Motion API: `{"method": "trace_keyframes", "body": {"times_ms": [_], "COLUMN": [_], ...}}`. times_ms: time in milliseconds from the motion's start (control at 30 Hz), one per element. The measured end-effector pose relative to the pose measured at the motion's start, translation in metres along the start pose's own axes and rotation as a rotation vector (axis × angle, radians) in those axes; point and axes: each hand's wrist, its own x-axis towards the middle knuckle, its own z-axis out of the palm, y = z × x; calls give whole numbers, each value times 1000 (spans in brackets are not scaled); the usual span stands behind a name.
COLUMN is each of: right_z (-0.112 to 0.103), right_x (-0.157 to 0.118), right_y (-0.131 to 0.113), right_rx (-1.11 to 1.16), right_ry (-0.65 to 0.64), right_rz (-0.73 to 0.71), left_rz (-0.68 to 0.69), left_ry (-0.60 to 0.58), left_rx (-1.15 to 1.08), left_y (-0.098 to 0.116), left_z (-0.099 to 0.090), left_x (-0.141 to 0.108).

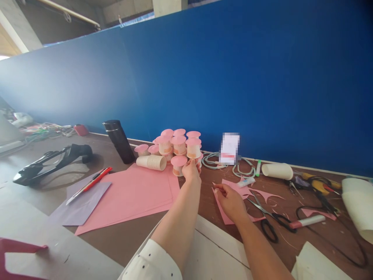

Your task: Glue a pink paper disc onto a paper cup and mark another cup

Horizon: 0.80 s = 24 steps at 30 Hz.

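While your left hand (pixel 192 170) reaches to the near right side of the pink-topped paper cups (pixel 179 144), piled on the brown table (pixel 128 223) before the blue partition (pixel 204 77), you have its fingers curled; whether they pinch a cup, I cannot tell. Left of the pile lie nested plain cups (pixel 151 163), with a black bottle (pixel 119 142) beyond. Your right hand (pixel 230 200) hovers over pink scraps (pixel 224 212), thumb and forefinger drawn close, any grip unclear. Just right of it sit open scissors (pixel 269 217).
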Motion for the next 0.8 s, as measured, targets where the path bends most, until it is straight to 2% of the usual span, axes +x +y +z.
{"method": "trace_keyframes", "body": {"times_ms": [800], "right_z": [-2], "right_x": [-1], "right_y": [-2], "right_rx": [-1], "right_ry": [-4], "right_rz": [15], "left_rz": [21], "left_ry": [6], "left_rx": [84], "left_y": [-4], "left_z": [-2], "left_x": [3]}}
